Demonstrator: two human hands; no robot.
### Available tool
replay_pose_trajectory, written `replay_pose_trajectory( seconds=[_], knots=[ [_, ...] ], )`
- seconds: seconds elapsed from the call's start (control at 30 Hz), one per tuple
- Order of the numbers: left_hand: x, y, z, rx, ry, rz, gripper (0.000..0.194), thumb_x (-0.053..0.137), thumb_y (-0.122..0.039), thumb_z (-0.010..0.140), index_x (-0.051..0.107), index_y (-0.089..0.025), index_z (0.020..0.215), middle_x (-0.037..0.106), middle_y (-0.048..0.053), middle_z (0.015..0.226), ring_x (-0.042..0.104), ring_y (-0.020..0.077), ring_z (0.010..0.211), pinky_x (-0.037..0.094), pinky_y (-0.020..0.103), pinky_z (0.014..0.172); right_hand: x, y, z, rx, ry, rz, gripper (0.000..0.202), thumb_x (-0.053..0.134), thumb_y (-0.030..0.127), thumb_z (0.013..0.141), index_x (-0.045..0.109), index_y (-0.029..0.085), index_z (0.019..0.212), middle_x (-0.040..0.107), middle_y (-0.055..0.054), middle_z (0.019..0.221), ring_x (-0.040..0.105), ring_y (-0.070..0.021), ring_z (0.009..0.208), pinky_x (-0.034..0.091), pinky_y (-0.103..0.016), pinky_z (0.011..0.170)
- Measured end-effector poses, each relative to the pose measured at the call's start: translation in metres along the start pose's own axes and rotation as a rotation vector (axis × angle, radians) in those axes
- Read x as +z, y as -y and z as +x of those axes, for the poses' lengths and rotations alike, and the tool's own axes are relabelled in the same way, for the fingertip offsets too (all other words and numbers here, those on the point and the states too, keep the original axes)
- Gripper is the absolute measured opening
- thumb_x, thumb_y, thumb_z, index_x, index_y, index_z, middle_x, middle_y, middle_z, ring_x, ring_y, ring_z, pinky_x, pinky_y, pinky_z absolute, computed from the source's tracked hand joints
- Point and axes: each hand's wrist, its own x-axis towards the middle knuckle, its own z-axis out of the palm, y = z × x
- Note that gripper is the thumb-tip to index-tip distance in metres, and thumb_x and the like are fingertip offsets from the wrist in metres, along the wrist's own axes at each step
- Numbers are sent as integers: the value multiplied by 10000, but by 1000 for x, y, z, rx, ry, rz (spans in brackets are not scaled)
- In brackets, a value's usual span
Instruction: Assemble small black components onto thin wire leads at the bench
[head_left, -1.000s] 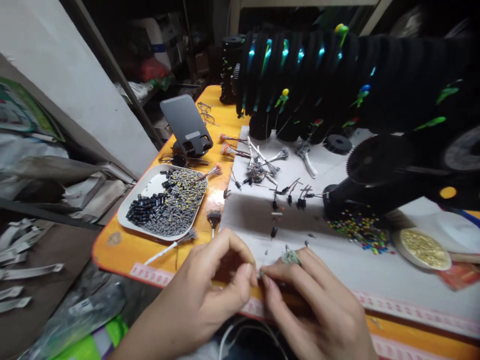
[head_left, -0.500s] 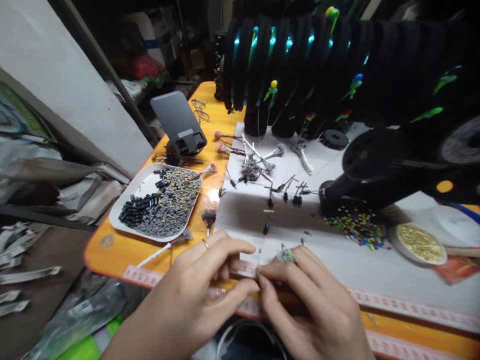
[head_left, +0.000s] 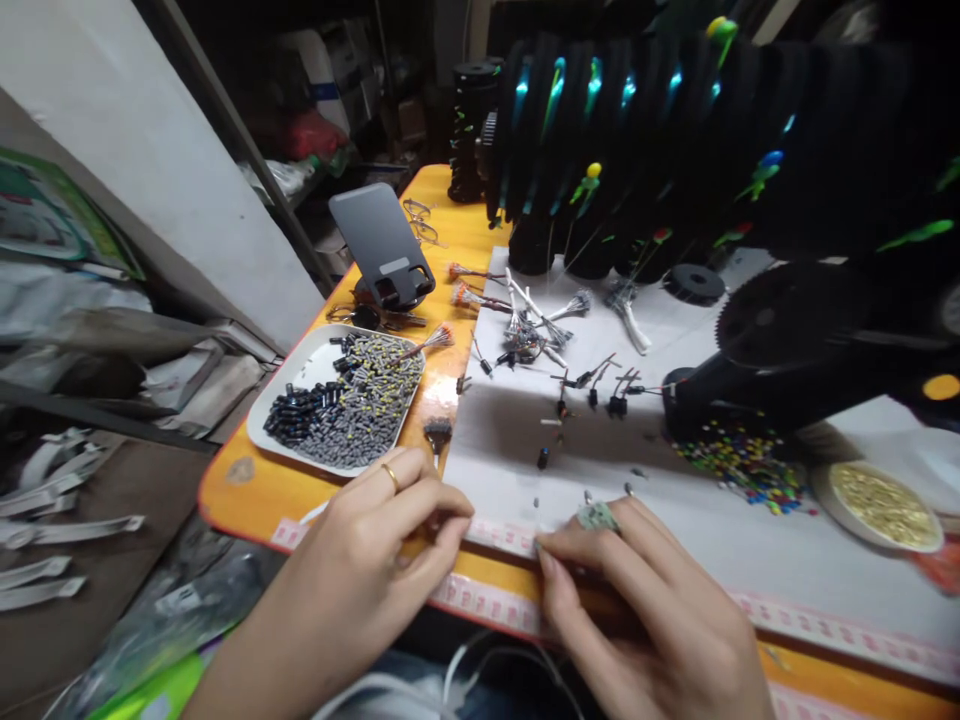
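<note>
My left hand point(head_left: 379, 545), with a ring on one finger, is over the table's front edge. Its thumb and forefinger meet; whatever lies between them is too small or hidden to name. To its right, my right hand point(head_left: 649, 590) pinches thumb and forefinger at the edge of the white sheet point(head_left: 495, 460); what they hold cannot be made out. A green wrap point(head_left: 598, 516) covers one of its fingers. Beyond the hands lie a tiny grey piece point(head_left: 536, 502) and a small black cylinder point(head_left: 543, 458). A pink-marked measuring tape point(head_left: 499, 535) runs along the front edge.
Left stands a white tray point(head_left: 304, 365) of grey and black pieces, with a phone stand point(head_left: 382, 240) behind. Wired bundles point(head_left: 529, 330) lie on the sheet. A dark machine point(head_left: 787, 320) fills the right, near coloured beads point(head_left: 776, 485) and a bowl of gold-coloured bits point(head_left: 874, 505).
My left hand has drawn back leftward from the right hand, and its thumb and forefinger have closed together. The right hand keeps its pinch. The whole view has shifted slightly.
</note>
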Motion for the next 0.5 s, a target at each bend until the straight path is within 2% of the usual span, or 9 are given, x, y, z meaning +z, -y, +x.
replay_pose_trajectory(
  seconds=[0.17,0.33,0.5],
  knots=[
    [-1,-2,-1,-29,-8,40,176,524,-41,907,599,-198,878,578,1,864,593,156,847,450,272,750,0,0,-1,-16,12,-31,116,602,62,901,618,174,929,511,-15,750,545,-144,676,455,-262,607],
    [-4,-10,3,-83,69,144,166,484,-71,903,537,-199,812,564,27,872,565,215,882,456,341,763,-2,-1,-3,-33,35,-62,113,613,77,896,611,177,949,512,-23,763,552,-156,688,480,-268,599],
    [-8,-12,9,-69,105,185,164,488,-77,905,537,-204,813,549,23,894,558,218,896,451,347,773,-3,0,-2,-45,52,-98,84,602,113,910,608,184,954,518,-24,766,566,-153,664,495,-271,589]
  ],
)
